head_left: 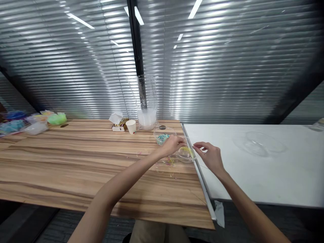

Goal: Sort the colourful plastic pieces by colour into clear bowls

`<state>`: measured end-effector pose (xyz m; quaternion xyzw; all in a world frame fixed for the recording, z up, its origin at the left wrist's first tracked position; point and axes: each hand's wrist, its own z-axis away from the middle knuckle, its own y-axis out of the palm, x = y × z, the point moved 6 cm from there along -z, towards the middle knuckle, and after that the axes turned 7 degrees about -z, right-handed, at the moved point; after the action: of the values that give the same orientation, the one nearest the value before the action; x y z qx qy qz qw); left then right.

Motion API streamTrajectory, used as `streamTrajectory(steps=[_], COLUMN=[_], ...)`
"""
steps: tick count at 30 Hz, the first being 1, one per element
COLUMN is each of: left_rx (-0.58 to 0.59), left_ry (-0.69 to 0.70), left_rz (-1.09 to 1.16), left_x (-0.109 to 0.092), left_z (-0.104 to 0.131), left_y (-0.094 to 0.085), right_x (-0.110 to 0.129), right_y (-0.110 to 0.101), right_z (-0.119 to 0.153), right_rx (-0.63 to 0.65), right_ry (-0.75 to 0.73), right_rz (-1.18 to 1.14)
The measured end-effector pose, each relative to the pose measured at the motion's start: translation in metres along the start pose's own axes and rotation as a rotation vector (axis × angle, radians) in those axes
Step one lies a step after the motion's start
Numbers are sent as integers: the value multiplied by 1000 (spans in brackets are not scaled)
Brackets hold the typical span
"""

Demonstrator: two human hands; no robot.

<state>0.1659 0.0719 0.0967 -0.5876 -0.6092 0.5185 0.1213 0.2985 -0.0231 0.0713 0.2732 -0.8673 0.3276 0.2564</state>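
Note:
My left hand (173,145) reaches over a clear round bowl (186,159) with some yellow bits in it. Its fingers are pinched together, and anything between them is too small to make out. On the bowl's right side, my right hand (211,157) has thumb and fingertips drawn together close to the rim; what they hold, if anything, cannot be seen. Just behind my left hand stands a second clear bowl (163,137) with small blue and white pieces inside. Loose yellow and pink bits (170,161) lie on the wood left of the nearer bowl.
A paper cup (131,127), a tissue pack (120,125) and a tall clear bag of white containers (147,118) stand at the back. Coloured bags (35,123) lie far left. A metal-edged seam (202,180) divides the wooden table from a white one with clear lids (265,143).

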Motion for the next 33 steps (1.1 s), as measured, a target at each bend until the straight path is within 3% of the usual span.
streamTrajectory(steps=[4,8,10,13,16,19,24,29,33], left_rx=[-55,-151,-95,121,251,247,202,314,322], left_ry=[41,-9,2,6,1,-3,8,73,46], left_rz=[-56,-99,-206,-359,-403,-397,-368,-423,-483], left_x=[7,26,32,34,28,21,19,15,14], left_z=[20,85,119,150,153,147,154,165,175], left_y=[-7,-27,-27,-12,2,8,6,14,12], right_x=[-10,7,25,52,59,46,36,50,66], right_y=[2,-1,0,17,48,67,72,86,91], right_z=[9,19,29,53,78,92,98,107,119], right_rx=[85,129,99,137,283,407,595,755,825], right_ry=[-98,-290,-394,-511,-480,-317,-274,-329,-348], right_rz=[65,72,47,-14,-15,19,70,147,148])
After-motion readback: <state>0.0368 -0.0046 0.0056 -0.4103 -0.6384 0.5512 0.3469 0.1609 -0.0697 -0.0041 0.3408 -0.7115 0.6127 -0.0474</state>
